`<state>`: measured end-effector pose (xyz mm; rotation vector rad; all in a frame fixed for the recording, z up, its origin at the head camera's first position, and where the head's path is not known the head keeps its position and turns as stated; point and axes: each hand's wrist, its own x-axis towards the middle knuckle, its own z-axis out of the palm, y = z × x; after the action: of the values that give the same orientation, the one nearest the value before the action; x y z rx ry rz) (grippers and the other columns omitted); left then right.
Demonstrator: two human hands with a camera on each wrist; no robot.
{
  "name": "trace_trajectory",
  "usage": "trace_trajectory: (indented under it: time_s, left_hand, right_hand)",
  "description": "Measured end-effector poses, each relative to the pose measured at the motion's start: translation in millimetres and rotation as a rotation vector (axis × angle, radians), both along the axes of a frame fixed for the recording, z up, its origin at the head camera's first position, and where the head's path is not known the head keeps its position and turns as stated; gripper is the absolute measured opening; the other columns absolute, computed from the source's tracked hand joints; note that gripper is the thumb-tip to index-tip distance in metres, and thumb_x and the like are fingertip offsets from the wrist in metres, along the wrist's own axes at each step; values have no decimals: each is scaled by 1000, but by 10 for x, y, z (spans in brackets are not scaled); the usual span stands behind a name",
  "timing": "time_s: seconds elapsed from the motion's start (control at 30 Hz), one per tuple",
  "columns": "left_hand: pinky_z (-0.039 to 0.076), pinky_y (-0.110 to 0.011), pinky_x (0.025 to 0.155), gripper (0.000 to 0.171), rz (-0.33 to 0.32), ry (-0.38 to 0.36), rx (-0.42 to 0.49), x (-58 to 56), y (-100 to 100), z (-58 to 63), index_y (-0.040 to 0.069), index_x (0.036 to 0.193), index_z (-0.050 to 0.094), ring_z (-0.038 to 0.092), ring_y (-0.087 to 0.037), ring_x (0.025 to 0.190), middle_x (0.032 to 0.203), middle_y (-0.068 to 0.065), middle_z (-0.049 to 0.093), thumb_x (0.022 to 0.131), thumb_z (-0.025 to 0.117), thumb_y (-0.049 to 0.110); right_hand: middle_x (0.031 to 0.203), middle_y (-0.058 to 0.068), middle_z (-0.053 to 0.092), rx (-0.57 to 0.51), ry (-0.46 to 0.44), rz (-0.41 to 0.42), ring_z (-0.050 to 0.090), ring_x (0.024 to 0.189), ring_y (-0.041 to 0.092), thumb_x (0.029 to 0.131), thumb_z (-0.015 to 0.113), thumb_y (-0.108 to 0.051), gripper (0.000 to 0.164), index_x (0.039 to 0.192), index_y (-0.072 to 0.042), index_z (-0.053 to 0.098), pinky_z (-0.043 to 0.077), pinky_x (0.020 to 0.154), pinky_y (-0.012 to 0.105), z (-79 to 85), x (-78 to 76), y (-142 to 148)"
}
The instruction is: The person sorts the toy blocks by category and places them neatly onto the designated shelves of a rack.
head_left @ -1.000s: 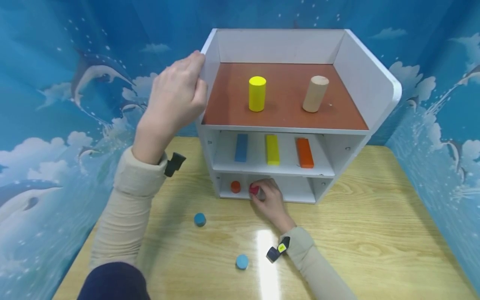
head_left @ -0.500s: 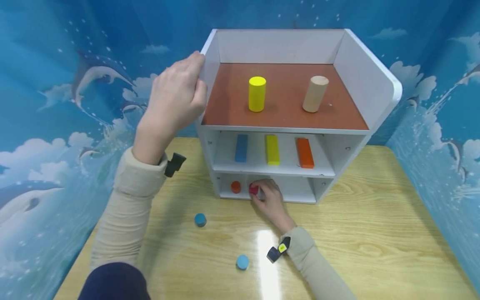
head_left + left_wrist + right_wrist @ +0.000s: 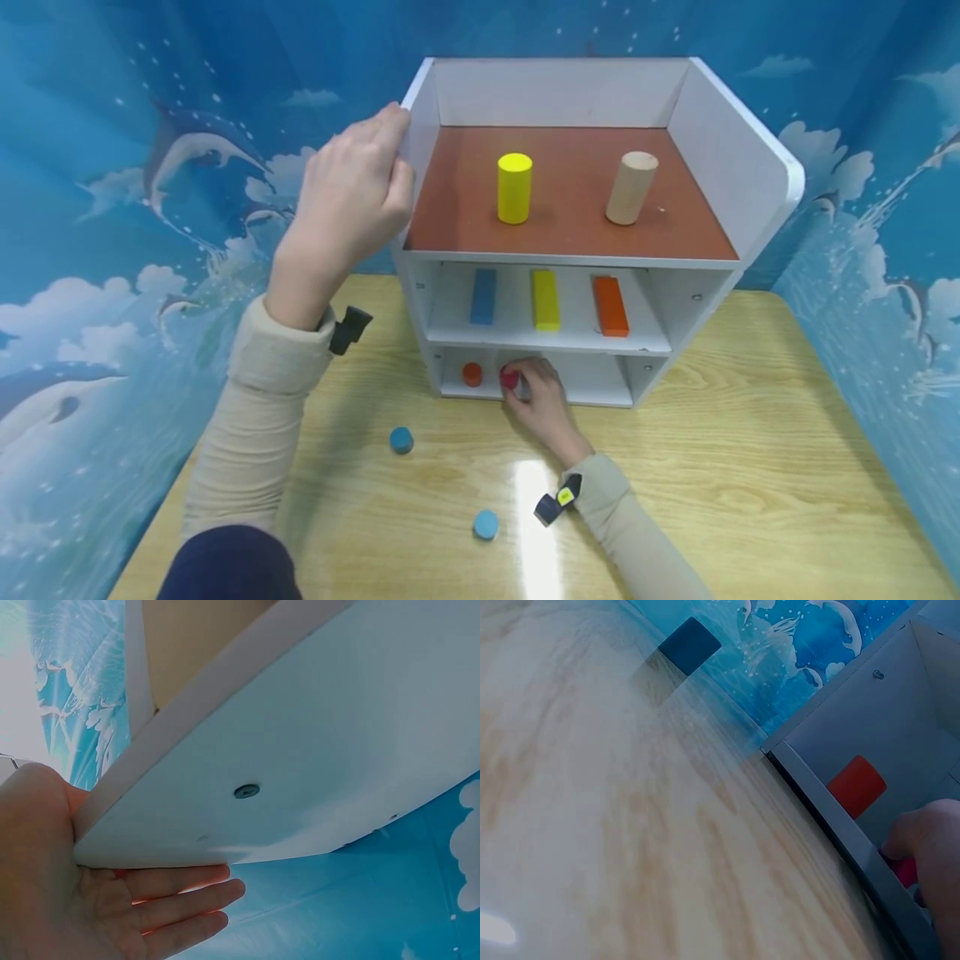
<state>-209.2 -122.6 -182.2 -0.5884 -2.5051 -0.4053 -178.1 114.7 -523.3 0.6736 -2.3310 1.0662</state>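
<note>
My right hand [image 3: 542, 410] reaches into the bottom compartment of a white shelf unit [image 3: 531, 343] and pinches a pinkish-red round block [image 3: 509, 379] between thumb and fingers. In the right wrist view that block [image 3: 906, 871] is mostly covered by the hand [image 3: 939, 874]. Just left of it stands an orange-red round block [image 3: 472, 374]. My left hand [image 3: 348, 179] holds the unit's upper left side panel. In the left wrist view, the panel [image 3: 300, 750] lies between the thumb side and the extended fingers of the left hand [image 3: 112, 900].
Blue, yellow and orange bars [image 3: 612, 307] lie on the middle shelf. A yellow cylinder [image 3: 513, 188] and a plain wooden cylinder [image 3: 631, 188] stand on the brown top. Two blue round blocks, one nearer the unit [image 3: 401, 440] and one nearer the front [image 3: 486, 524], lie on the wooden table [image 3: 750, 467].
</note>
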Motion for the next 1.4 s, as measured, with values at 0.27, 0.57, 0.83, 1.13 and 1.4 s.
trace_trajectory:
  time_s: [0.27, 0.57, 0.83, 1.13, 1.4]
  left_hand:
    - [47, -56, 98, 51, 0, 8, 3, 7, -11, 0, 3, 148, 45, 48, -35, 133, 153, -13, 41, 100, 32, 17]
    - [47, -56, 99, 50, 1, 6, 3, 11, -8, 5, 3, 148, 45, 48, -35, 133, 153, -14, 41, 101, 33, 16]
    - [46, -56, 100, 51, 0, 1, 0, 7, -1, 6, 3, 147, 45, 49, -35, 133, 153, -15, 41, 101, 33, 17]
    - [46, -55, 100, 50, 5, -1, -3, 5, 0, 8, 3, 147, 45, 48, -35, 133, 153, -15, 41, 101, 33, 17]
    - [48, -56, 98, 51, 9, -8, -4, 7, 1, -1, 4, 149, 44, 48, -35, 133, 154, -14, 40, 101, 32, 17]
  right_hand:
    - [110, 17, 61, -79, 99, 23, 58, 105, 31, 77, 77, -11, 27, 102, -7, 66, 50, 92, 43, -1, -7, 0]
    - [104, 18, 62, -236, 306, 133, 61, 94, 31, 75, 75, -6, 24, 97, -1, 66, 50, 90, 29, 41, -1, -52]
    - [98, 20, 64, -252, 338, 188, 63, 89, 34, 72, 76, -5, 25, 93, 2, 65, 52, 88, 30, 6, 10, -116]
    - [100, 14, 64, -208, 297, 240, 62, 88, 26, 78, 73, -9, 25, 100, 2, 65, 54, 79, 29, 6, 67, -231]
    - [104, 7, 66, -129, 216, 390, 64, 97, 22, 83, 73, -13, 27, 106, -2, 65, 52, 91, 29, -27, 144, -411]
